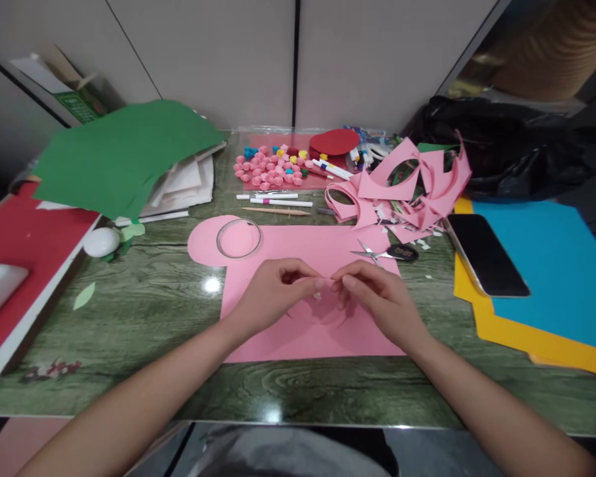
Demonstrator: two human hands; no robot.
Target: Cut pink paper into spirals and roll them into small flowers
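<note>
We have both hands at work over the pink paper sheet, which lies flat on the tabletop. Our left hand and right hand each close thumb and fingers, and the two grips pinch the upper edge of a curved pink paper piece between them. It sits just above the sheet, and pink on pink hides its full outline. The step in hand, we judge, is shaping or working that edge with the fingertips; whether we fold, curl or part it, we cannot tell. The next move seems to call for light, even pressure from both grips, lest the thin paper crease or tear. Beyond, the scissors lie with blades parted, and a ring rests on rounded pink paper.
</note>
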